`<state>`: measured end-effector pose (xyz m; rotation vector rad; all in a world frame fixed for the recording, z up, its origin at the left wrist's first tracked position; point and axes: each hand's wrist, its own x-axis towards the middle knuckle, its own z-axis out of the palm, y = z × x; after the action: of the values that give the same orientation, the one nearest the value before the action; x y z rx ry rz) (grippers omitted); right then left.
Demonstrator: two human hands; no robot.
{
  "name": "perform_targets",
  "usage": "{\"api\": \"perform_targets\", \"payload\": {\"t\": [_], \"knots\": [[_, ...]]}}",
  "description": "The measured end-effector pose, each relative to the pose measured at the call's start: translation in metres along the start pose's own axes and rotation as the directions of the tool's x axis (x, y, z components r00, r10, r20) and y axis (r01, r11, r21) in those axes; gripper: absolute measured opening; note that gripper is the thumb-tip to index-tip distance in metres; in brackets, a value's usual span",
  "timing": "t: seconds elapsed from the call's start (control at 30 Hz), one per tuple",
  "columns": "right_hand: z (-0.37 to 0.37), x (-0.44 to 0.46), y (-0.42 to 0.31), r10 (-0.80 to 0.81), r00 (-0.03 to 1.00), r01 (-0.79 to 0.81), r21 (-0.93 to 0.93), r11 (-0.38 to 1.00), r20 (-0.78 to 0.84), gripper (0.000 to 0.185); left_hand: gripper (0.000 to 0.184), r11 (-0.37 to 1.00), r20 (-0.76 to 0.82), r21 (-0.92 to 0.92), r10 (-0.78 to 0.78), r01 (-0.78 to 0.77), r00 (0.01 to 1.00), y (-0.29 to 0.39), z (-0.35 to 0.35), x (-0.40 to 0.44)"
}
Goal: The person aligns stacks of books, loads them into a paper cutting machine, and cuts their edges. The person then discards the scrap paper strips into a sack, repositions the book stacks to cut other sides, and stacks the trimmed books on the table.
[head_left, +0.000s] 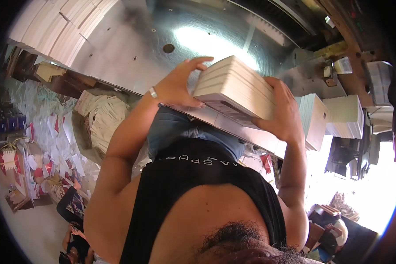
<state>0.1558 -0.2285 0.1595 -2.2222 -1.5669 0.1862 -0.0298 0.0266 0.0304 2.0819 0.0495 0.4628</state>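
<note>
A thick stack of books (240,86), page edges showing in several layers, is tilted above the front edge of the metal table. My right hand (284,108) grips its right end, thumb at the near lower side and fingers on the far side. At the left end, my left hand (176,88) has its thumb and fingers spread around the corner, with a gap between palm and stack; whether the fingertips touch it I cannot tell. A band circles my left wrist. The underside of the stack shows a printed cover, partly hidden.
The shiny metal table (136,39) has small holes in it. Tall paper stacks (59,26) stand at its far left, and two more book stacks (343,116) sit at right. A sack of paper scraps (103,119) and loose offcuts (48,141) lie at left. Other people (77,246) sit behind.
</note>
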Motion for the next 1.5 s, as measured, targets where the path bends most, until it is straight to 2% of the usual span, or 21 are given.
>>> {"api": "perform_targets", "payload": {"t": [0.03, 0.1, 0.17, 0.2, 0.27, 0.33, 0.4, 0.5, 0.6, 0.7, 1.0, 1.13, 1.2, 1.37, 1.4, 1.5], "knots": [[-0.003, -0.005, 0.001, 0.063, 0.998, -0.062, 0.058, 0.996, -0.009, 0.090, 0.119, 0.995, -0.047, -0.094, 0.021, -0.025, 0.999, 0.013, -0.011, 0.000], [0.010, -0.013, 0.019, 0.036, 0.996, -0.005, 0.362, 0.932, -0.080, 0.090, 0.121, 0.976, -0.107, -0.164, 0.124, -0.141, 0.986, 0.045, -0.035, 0.006], [0.053, -0.020, 0.042, 0.078, 0.988, 0.040, 0.717, 0.696, -0.131, 0.097, 0.120, 0.925, -0.151, -0.281, 0.221, -0.256, 0.964, 0.068, -0.046, 0.016], [0.068, -0.023, 0.047, 0.077, 0.996, 0.001, 0.824, 0.566, -0.054, 0.099, 0.121, 0.926, -0.135, -0.294, 0.207, -0.238, 0.969, 0.070, -0.044, 0.017], [0.107, -0.035, 0.065, 0.151, 0.988, -0.108, 0.812, 0.574, 0.025, 0.090, 0.122, 0.926, -0.098, -0.314, 0.186, -0.208, 0.978, 0.072, -0.041, 0.019], [0.126, -0.038, 0.076, 0.178, 0.980, -0.177, 0.808, 0.562, 0.091, 0.089, 0.121, 0.934, -0.081, -0.296, 0.182, -0.198, 0.980, 0.065, -0.033, 0.016], [0.134, -0.039, 0.080, 0.154, 0.986, -0.142, 0.824, 0.549, 0.067, 0.089, 0.115, 0.954, -0.018, -0.254, 0.162, -0.161, 0.987, 0.059, -0.030, 0.009], [0.125, -0.041, 0.068, 0.220, 0.972, -0.185, 0.856, 0.482, 0.087, 0.091, 0.108, 0.986, 0.005, -0.162, 0.050, -0.049, 0.999, 0.040, -0.014, -0.006], [0.124, -0.044, 0.068, 0.211, 0.977, -0.126, 0.861, 0.493, 0.022, 0.092, 0.103, 0.975, -0.018, -0.209, -0.085, 0.079, 0.996, 0.033, -0.003, -0.015], [0.118, -0.043, 0.062, 0.251, 0.968, -0.166, 0.817, 0.552, 0.027, 0.093, 0.106, 0.978, -0.085, -0.205, -0.059, 0.040, 0.995, 0.029, 0.002, -0.018], [0.118, -0.044, 0.063, 0.262, 0.964, -0.181, 0.800, 0.572, 0.030, 0.093, 0.107, 0.968, -0.067, -0.246, -0.073, 0.055, 0.995, 0.023, 0.003, -0.017], [0.111, -0.041, 0.055, 0.253, 0.967, -0.173, 0.824, 0.539, 0.038, 0.097, 0.106, 0.942, -0.066, -0.328, -0.102, 0.075, 0.993, 0.018, 0.005, -0.021], [0.110, -0.043, 0.057, 0.232, 0.973, -0.143, 0.801, 0.581, 0.006, 0.097, 0.105, 0.911, -0.066, -0.404, -0.124, 0.087, 0.990, 0.016, 0.007, -0.023], [0.102, -0.044, 0.058, 0.230, 0.973, -0.148, 0.730, 0.667, -0.013, 0.096, 0.099, 0.947, -0.089, -0.314, -0.101, 0.068, 0.991, 0.026, 0.004, -0.022], [0.100, -0.045, 0.056, 0.239, 0.970, -0.130, 0.746, 0.653, -0.040, 0.097, 0.099, 0.956, -0.088, -0.283, -0.101, 0.072, 0.991, 0.029, 0.004, -0.021], [0.102, -0.055, 0.055, 0.261, 0.955, -0.026, 0.834, 0.552, -0.143, 0.100, 0.093, 0.914, -0.087, -0.405, -0.053, 0.013, 0.995, 0.038, 0.005, -0.010]]}}
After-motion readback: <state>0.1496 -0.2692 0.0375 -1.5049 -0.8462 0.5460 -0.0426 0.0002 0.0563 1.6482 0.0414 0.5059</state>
